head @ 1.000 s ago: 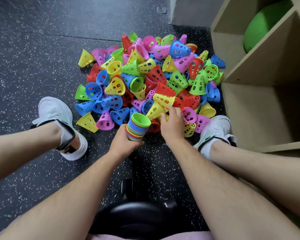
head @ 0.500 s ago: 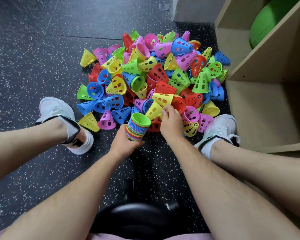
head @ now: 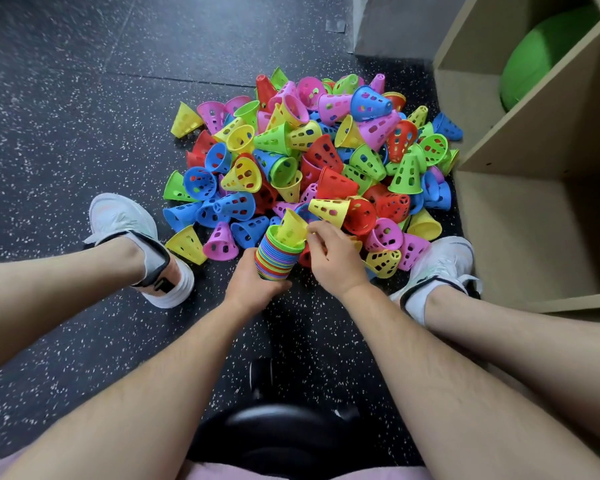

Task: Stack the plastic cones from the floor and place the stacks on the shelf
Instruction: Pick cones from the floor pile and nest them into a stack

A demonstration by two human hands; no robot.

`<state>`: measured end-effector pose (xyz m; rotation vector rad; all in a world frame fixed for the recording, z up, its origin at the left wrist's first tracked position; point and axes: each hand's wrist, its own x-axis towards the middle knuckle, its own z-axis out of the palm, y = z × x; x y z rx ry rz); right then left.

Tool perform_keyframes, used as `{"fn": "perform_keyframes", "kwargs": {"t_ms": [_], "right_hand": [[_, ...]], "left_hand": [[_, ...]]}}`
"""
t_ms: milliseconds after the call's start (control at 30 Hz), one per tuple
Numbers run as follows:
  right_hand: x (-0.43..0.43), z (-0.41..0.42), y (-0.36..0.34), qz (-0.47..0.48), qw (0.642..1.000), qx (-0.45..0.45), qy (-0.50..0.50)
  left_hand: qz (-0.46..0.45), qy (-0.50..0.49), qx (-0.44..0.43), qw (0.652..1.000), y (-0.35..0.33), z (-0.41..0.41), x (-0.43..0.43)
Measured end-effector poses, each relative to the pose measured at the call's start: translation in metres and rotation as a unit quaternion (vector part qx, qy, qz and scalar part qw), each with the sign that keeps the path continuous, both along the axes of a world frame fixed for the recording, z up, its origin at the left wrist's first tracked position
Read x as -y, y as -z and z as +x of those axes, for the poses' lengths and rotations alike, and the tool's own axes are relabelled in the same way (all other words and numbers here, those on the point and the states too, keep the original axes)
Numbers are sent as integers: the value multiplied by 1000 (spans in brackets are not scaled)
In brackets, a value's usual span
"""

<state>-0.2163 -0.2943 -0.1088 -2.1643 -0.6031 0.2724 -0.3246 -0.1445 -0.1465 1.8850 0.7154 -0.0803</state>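
Left hand (head: 253,284) wraps lower part of stack (head: 274,259), fingers curled round it, stack mouth tipped toward 1 o'clock. Right hand (head: 336,259) pinches yellow cone (head: 291,227) at fingertips. Cone sits at stack mouth, tilted, not seated by look of it. Loose pile (head: 309,157) lies on floor (head: 84,98) at 12 o'clock of hands; shelf (head: 534,216) at 3 o'clock of pile.

Judgement: line cone axis up with stack before pushing — crooked entry likely jams on rim. Hold left grip firm and low; release pinch only once cone drops home.
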Motion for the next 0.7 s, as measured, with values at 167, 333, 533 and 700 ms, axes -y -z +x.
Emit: {"fn": "perform_keyframes", "kwargs": {"t_ms": [167,333,533,700], "right_hand": [[0,-15,0,-22,998,-44,-41],[8,-9,11,-40,999,15,33],[18,-3,28,-114,992,27,45],[10,2,35,-162,985,43,38]], "left_hand": [[-8,-11,-13,1000,3,0,2],[-3,23,-35,999,26,-4,-4],[-10,24,-20,999,11,-14,4],[-11,38,0,999,4,-15,7]]}}
